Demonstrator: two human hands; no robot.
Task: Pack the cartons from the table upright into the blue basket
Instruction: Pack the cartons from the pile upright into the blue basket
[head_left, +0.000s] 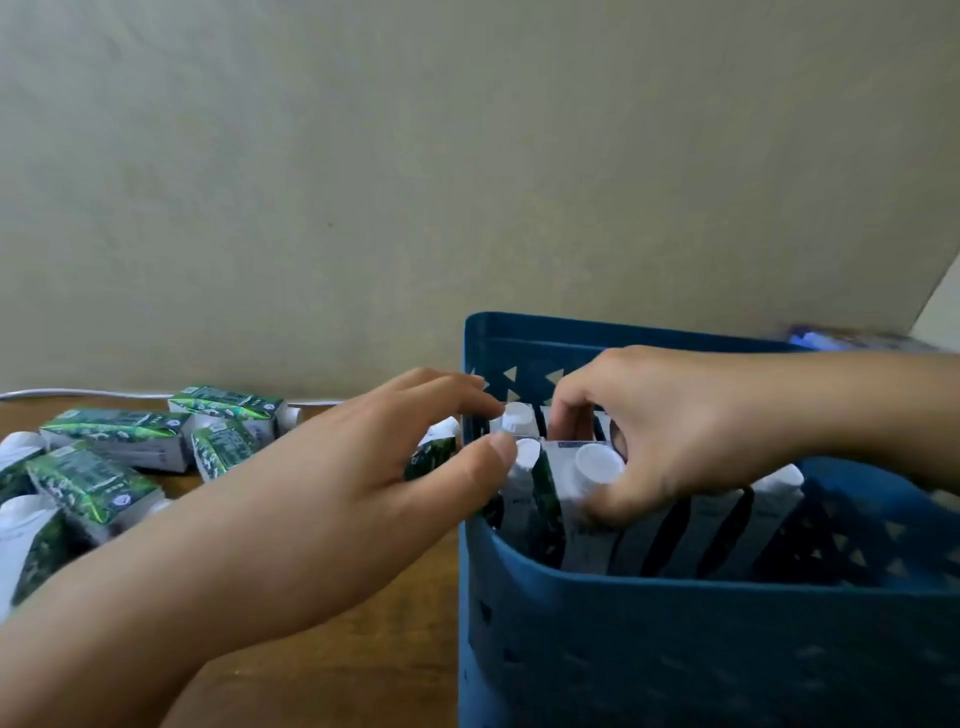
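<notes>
The blue basket (649, 623) stands at the right on the wooden table and holds several green-and-white cartons upright, their white caps up. My right hand (685, 431) reaches into the basket from the right and grips a white-capped carton (592, 483) near the left end of the row. My left hand (395, 457) rests at the basket's left wall, its thumb and fingertips pinching the top of another carton (524, 457) at the wall. Several more cartons (114, 441) lie flat on the table at the left.
A beige wall rises just behind the table. A white cable (62, 393) runs along the table's back edge at the left. Something blue and white (852, 338) lies behind the basket at the far right. Bare wood (332, 665) shows in front of the basket's left side.
</notes>
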